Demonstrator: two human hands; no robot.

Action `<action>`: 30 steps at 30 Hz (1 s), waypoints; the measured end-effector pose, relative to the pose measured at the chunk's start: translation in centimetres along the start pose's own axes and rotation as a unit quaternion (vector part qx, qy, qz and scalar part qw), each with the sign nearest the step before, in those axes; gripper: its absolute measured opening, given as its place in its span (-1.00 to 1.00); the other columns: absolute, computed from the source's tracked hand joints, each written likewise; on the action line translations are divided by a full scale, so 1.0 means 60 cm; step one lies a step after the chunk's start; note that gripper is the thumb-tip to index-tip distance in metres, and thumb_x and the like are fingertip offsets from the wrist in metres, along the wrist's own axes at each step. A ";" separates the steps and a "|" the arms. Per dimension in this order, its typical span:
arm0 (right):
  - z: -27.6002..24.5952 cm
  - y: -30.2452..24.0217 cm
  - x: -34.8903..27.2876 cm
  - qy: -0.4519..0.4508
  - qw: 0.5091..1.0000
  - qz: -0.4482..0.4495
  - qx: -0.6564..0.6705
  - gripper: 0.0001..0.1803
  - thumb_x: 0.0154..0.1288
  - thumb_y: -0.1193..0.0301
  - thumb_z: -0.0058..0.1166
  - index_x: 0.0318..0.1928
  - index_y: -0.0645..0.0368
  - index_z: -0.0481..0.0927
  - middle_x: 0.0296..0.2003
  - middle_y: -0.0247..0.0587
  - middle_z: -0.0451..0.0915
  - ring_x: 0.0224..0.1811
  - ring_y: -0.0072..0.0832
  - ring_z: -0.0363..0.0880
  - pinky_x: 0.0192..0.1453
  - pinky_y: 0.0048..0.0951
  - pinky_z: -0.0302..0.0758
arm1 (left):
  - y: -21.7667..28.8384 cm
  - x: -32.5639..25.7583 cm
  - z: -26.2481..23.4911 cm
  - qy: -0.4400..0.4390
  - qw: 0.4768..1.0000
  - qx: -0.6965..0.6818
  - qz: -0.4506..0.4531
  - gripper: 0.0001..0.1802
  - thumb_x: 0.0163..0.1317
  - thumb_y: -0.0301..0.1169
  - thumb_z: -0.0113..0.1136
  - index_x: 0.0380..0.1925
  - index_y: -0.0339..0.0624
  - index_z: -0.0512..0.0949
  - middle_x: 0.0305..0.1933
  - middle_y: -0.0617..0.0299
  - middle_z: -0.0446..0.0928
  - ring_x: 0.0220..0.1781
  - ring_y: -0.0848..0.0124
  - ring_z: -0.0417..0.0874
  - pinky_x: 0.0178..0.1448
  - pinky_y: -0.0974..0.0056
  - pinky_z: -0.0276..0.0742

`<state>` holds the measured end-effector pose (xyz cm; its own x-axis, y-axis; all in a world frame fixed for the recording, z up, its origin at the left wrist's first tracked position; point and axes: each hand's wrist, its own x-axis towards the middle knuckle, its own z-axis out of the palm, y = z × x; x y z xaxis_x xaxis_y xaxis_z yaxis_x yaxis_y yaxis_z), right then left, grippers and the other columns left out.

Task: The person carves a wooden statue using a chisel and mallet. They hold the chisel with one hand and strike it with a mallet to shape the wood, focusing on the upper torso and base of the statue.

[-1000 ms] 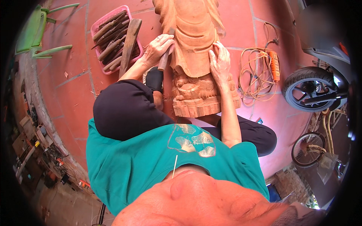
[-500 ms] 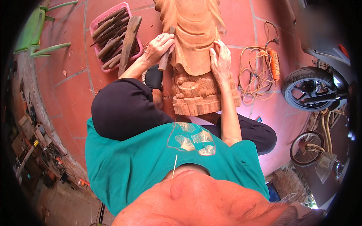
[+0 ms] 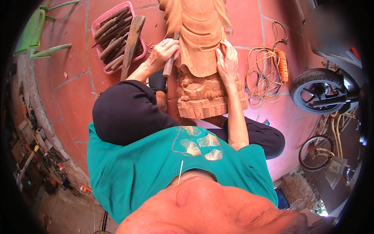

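A carved wooden statue [image 3: 202, 50] with draped folds and a rough-cut base [image 3: 202, 107] lies in front of me, its upper end beyond the top edge. My left hand [image 3: 163, 53] is closed around a wooden-handled carving tool [image 3: 169, 67] at the statue's left edge. The handle slants down out of the fingers. The tool's working end is not clear. Against the right side of the drapery rests my right hand [image 3: 228, 61], fingers extended and thumb apart, gripping no tool.
To the left, a pink basket [image 3: 94, 29] holds several wooden-handled tools, with a wooden mallet-like piece [image 3: 132, 45] leaning across it. A coiled cord [image 3: 253, 87] and orange power strip [image 3: 283, 66] lie at right, near a motorbike wheel [image 3: 319, 91]. A green chair [image 3: 33, 33] stands far left.
My left hand and the carving tool have shifted slightly toward me, and the tool's upper end sits lower beside the statue. My right hand stays on the statue.
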<state>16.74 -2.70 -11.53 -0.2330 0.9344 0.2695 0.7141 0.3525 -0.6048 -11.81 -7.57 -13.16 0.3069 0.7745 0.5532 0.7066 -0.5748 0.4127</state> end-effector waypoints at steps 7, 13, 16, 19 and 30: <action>-0.001 0.001 0.000 -0.001 1.000 0.000 0.010 -0.63 0.40 0.35 0.26 0.16 0.13 0.57 0.19 -0.03 0.61 0.27 -0.07 0.53 0.38 -0.09 0.40 | 0.019 -0.006 -0.023 0.086 0.970 -0.169 -0.153 -0.90 0.29 -0.61 0.31 -0.21 -0.35 0.62 -0.09 0.06 0.69 -0.05 0.25 0.77 0.08 0.26 0.68; -0.002 -0.003 0.002 -0.011 1.000 0.003 0.011 -0.62 0.40 0.35 0.26 0.16 0.13 0.57 0.18 -0.02 0.61 0.26 -0.06 0.53 0.37 -0.08 0.40 | 0.026 -0.004 0.021 0.247 0.662 -0.564 -0.428 -0.76 0.53 -0.37 0.14 0.03 -0.33 0.54 0.09 0.03 0.64 0.13 0.22 0.74 0.41 0.11 0.55; -0.003 -0.002 0.001 -0.010 1.000 0.003 0.009 -0.62 0.41 0.34 0.25 0.17 0.12 0.56 0.19 -0.02 0.60 0.26 -0.07 0.53 0.37 -0.07 0.40 | 0.026 -0.002 0.035 0.246 0.672 -0.551 -0.430 -0.75 0.53 -0.36 0.14 0.04 -0.33 0.54 0.09 0.04 0.65 0.13 0.25 0.74 0.38 0.14 0.57; -0.002 -0.002 -0.001 -0.012 1.000 0.004 0.009 -0.63 0.41 0.34 0.25 0.17 0.11 0.56 0.19 -0.03 0.60 0.26 -0.07 0.53 0.37 -0.07 0.41 | 0.022 -0.009 0.046 0.216 0.756 -0.466 -0.405 -0.80 0.52 -0.41 0.16 0.00 -0.32 0.57 0.06 0.06 0.68 0.10 0.31 0.75 0.33 0.24 0.57; -0.004 -0.007 0.000 -0.016 1.000 0.009 0.008 -0.62 0.41 0.36 0.25 0.18 0.12 0.56 0.19 -0.05 0.61 0.26 -0.07 0.53 0.37 -0.09 0.42 | 0.028 -0.013 0.006 0.160 0.779 -0.476 -0.376 -0.83 0.50 -0.46 0.15 -0.09 -0.34 0.64 -0.14 0.11 0.74 -0.03 0.41 0.78 0.20 0.28 0.67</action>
<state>16.60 -2.87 -11.13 -0.2413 0.9415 0.2354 0.7075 0.3367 -0.6213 -10.65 -9.06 -13.15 -0.2473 0.9688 -0.0150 -0.2296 -0.0436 0.9723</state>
